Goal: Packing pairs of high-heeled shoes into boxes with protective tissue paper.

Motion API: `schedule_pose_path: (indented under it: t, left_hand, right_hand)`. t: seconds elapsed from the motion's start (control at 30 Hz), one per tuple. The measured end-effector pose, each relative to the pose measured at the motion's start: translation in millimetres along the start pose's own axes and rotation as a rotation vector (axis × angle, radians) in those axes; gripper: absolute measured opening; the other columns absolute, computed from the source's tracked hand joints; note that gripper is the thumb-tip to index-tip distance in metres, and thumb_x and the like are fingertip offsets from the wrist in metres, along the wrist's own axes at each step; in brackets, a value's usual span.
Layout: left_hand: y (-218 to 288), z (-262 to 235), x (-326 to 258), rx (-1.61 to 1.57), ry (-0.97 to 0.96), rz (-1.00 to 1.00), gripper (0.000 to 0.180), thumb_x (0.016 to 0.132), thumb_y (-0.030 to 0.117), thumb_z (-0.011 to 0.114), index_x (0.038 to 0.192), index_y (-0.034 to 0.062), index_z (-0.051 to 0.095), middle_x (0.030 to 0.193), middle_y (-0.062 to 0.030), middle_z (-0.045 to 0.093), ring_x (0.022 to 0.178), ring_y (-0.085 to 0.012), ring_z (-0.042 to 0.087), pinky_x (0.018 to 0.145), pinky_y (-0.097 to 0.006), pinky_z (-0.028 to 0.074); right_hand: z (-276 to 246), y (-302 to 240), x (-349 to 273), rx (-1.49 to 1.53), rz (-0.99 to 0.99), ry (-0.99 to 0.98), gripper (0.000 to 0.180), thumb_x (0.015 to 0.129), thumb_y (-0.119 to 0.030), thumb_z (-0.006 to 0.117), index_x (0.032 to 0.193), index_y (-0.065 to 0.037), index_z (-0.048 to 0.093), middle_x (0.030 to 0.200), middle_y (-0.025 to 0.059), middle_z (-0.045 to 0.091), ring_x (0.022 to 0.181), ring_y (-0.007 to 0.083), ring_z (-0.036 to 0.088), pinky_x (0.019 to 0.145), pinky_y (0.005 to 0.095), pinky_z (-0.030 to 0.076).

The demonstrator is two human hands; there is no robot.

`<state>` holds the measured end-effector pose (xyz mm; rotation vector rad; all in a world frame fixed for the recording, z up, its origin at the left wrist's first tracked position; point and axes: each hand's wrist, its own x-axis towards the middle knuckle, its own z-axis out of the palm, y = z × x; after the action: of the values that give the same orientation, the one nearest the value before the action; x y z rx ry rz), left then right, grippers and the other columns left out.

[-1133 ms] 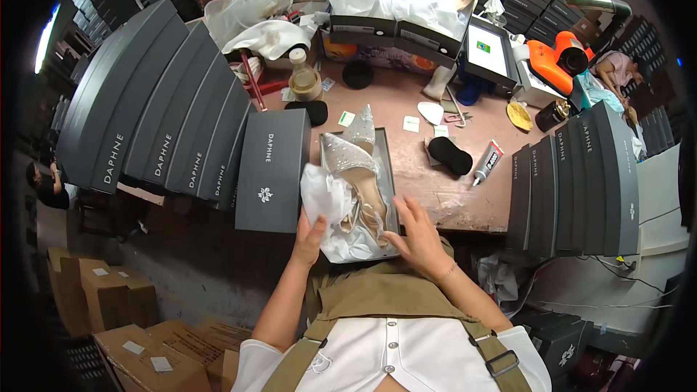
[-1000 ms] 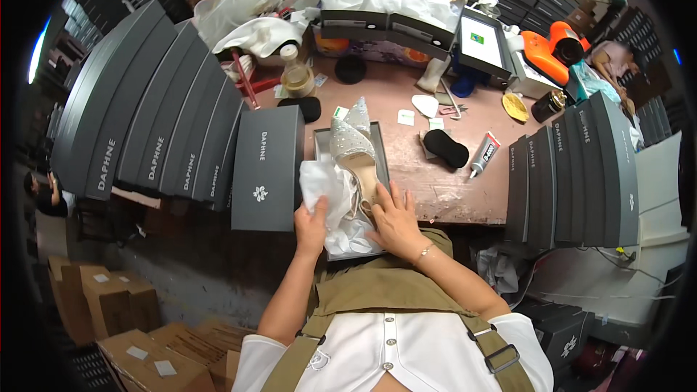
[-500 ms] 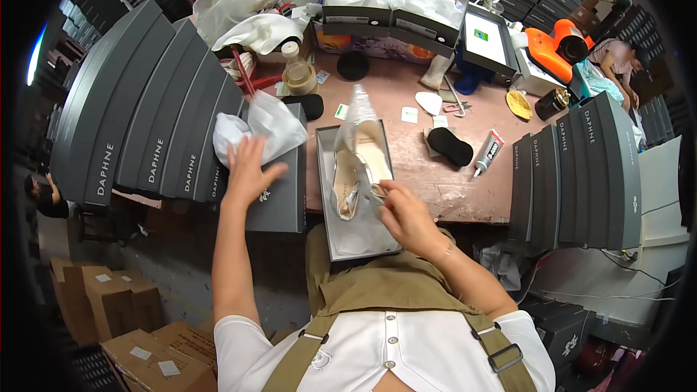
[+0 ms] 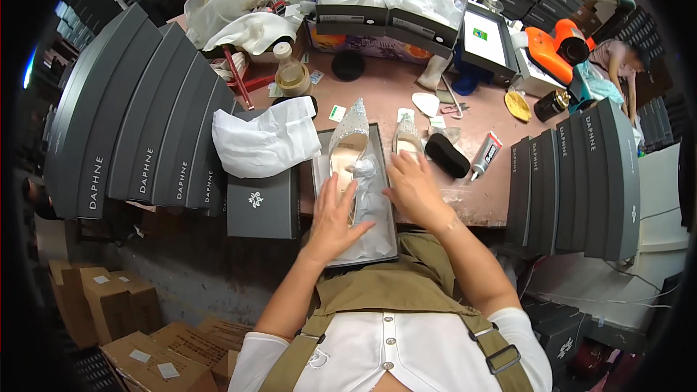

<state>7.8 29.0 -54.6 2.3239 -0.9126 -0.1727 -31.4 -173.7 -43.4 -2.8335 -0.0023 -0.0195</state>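
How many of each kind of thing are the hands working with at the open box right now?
Open shoe box: 1
Sparkly pointed shoes: 2, one inside the box, one beside it
Box lid: 1
Crumpled white paper: 1
Total: 5

Even, bright overhead light on the table [image 4: 406, 94]; shadows soft and short. White paper [image 4: 265, 141] left of the open box [image 4: 319, 174] is near blown out. Mild glare on the grey lids far left of the box. Heavy fisheye bending toward the rim; black vignette all round. Centre sharp; the rim softens and dims.
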Motion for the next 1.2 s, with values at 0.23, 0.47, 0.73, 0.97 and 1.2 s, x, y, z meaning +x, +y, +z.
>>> schedule_pose_path:
  t: [0.23,0.47,0.73,0.97,1.2]
  left_hand:
    - [-23,9,-15,-0.200,0.153,0.007,0.041,0.074,0.006,0.070,0.113,-0.0012,0.060,0.127,-0.0202,0.053,0.125,-0.0380,0.045,0.104,-0.042,0.037]
    - [-14,-12,-20,-0.069,0.210,-0.038,0.042,0.081,0.017,0.069,0.118,0.0005,0.058,0.119,-0.0169,0.059,0.115,-0.0318,0.054,0.103,-0.049,0.034]
    - [22,-4,-9,-1.616,0.036,-0.234,0.095,0.081,0.054,0.069,0.149,0.0112,0.018,0.145,-0.0053,0.035,0.139,-0.0246,0.025,0.109,-0.043,0.026]
    - [-35,-39,8,-1.293,0.320,-0.171,0.023,0.084,0.003,0.061,0.107,0.0043,0.061,0.094,-0.0005,0.065,0.084,-0.0080,0.059,0.073,-0.025,0.048]
    - [-40,-107,0,-0.348,0.113,-0.089,0.013,0.076,0.000,0.062,0.087,-0.0033,0.067,0.077,-0.0092,0.066,0.065,-0.0120,0.059,0.060,-0.026,0.046]
  right_hand:
    - [46,-13,53,-0.327,-0.089,0.136,0.032,0.079,-0.022,0.068,0.106,-0.007,0.061,0.127,0.0186,0.051,0.128,0.0328,0.040,0.105,0.0612,0.024]
    - [-69,13,-8,0.558,0.039,0.155,0.011,0.088,-0.012,0.060,0.090,-0.001,0.060,0.073,0.0101,0.062,0.062,0.0245,0.060,0.058,0.0330,0.046]
    - [-92,-33,-30,1.187,0.042,0.475,0.017,0.093,-0.010,0.060,0.105,0.001,0.061,0.096,0.0015,0.062,0.078,0.0043,0.052,0.069,0.0208,0.044]
    - [-50,9,-80,1.224,0.398,0.545,0.014,0.092,-0.016,0.061,0.093,-0.003,0.062,0.079,-0.0004,0.059,0.067,0.0056,0.052,0.059,0.0212,0.043]
    - [-113,79,-104,0.807,0.168,-0.073,0.032,0.076,-0.024,0.077,0.089,0.002,0.066,0.092,0.0075,0.067,0.084,0.0173,0.061,0.077,0.0307,0.047]
